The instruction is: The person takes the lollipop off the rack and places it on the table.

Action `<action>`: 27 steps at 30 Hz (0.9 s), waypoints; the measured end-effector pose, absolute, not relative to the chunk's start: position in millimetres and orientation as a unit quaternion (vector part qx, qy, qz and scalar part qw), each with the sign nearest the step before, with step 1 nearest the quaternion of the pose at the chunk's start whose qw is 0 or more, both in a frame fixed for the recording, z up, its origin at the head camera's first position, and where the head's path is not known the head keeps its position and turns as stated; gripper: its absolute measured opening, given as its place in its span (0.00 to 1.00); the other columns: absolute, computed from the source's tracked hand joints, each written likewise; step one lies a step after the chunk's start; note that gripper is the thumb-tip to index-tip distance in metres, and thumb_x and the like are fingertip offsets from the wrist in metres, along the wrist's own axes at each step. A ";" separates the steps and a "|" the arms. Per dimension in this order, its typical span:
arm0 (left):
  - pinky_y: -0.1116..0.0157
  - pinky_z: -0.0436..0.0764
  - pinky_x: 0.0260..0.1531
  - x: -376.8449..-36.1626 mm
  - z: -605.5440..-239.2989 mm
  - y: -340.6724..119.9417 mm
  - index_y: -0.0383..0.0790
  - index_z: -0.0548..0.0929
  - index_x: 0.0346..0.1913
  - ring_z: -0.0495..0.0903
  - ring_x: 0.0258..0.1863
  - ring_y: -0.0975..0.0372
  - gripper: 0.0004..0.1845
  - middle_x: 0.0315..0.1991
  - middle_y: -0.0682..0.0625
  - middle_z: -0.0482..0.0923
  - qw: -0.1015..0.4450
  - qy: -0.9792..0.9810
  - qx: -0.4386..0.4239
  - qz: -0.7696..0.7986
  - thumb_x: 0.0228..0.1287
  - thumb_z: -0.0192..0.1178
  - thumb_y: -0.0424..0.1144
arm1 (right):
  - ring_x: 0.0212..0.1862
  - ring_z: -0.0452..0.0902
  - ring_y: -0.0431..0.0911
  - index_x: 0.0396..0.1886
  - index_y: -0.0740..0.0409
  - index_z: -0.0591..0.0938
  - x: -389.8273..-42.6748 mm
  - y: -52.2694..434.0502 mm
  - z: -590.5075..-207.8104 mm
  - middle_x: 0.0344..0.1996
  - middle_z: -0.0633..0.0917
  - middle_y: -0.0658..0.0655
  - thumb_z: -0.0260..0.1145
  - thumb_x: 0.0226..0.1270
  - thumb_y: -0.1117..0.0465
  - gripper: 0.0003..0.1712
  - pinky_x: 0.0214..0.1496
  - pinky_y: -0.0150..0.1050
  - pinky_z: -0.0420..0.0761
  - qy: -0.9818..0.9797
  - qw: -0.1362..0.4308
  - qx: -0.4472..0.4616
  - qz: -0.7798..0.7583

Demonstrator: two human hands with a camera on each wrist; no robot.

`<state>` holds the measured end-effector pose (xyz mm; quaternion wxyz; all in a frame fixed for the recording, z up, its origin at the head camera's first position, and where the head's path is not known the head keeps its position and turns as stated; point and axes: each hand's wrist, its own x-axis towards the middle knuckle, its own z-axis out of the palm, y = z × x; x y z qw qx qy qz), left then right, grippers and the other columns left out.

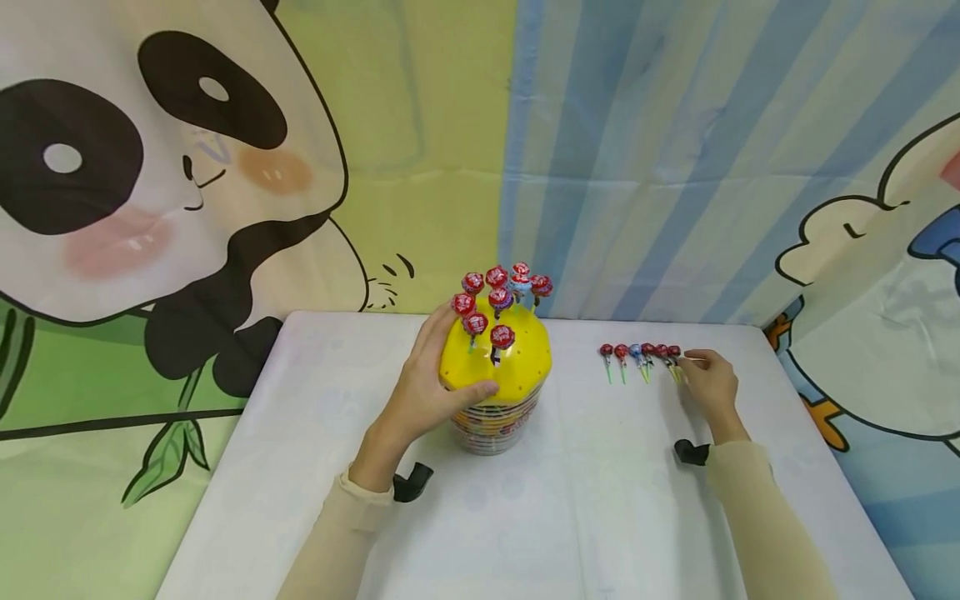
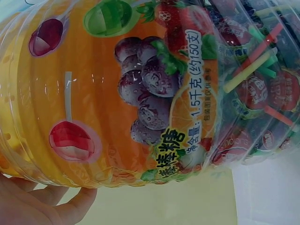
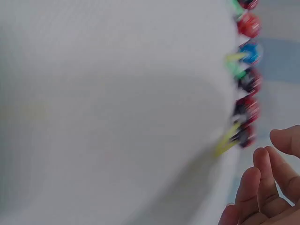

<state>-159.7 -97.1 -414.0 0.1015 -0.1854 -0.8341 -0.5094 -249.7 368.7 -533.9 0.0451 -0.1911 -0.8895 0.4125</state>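
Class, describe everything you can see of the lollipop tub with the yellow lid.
The lollipop tub stands upright on the white table. Its clear ribbed plastic wall carries an orange fruit label, and wrapped lollipops show inside. The domed yellow lid has small holes; red-wrapped lollipops stand in those at the back. The left hand grips the tub's left side, thumb on the lid's rim.

- Left hand: forearm in a beige sleeve, extended forward; palm and curved fingers wrapped against a rounded side, thumb across the front.
- Right hand: arm in matching sleeve, reaching forward and outward; fingers loosely bent, apparently holding nothing, though the wrist view is blurred.
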 end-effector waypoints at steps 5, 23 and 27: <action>0.48 0.74 0.59 -159.1 -414.0 -97.0 0.72 0.49 0.78 0.63 0.69 0.57 0.56 0.78 0.64 0.45 0.099 -0.837 -0.185 -0.505 0.50 0.72 0.64 | 0.43 0.76 0.44 0.58 0.61 0.83 -232.5 323.1 -487.6 0.47 0.83 0.58 0.63 0.73 0.50 0.23 0.34 0.32 0.76 -0.865 0.122 -0.102 0.475; 0.53 0.79 0.55 -159.5 -413.4 -96.6 0.71 0.50 0.79 0.69 0.64 0.58 0.55 0.77 0.64 0.46 0.104 -0.832 -0.190 -0.511 0.51 0.73 0.62 | 0.45 0.73 0.51 0.49 0.58 0.87 -161.8 148.7 -369.5 0.45 0.87 0.52 0.71 0.61 0.74 0.17 0.48 0.42 0.72 -0.753 0.162 0.346 0.536; 0.54 0.79 0.54 -160.3 -413.9 -97.1 0.70 0.50 0.79 0.70 0.63 0.60 0.55 0.77 0.65 0.47 0.112 -0.830 -0.199 -0.509 0.51 0.73 0.62 | 0.45 0.71 0.49 0.49 0.59 0.87 -161.4 130.7 -366.8 0.44 0.87 0.51 0.72 0.61 0.73 0.17 0.45 0.44 0.71 -0.745 0.155 0.370 0.534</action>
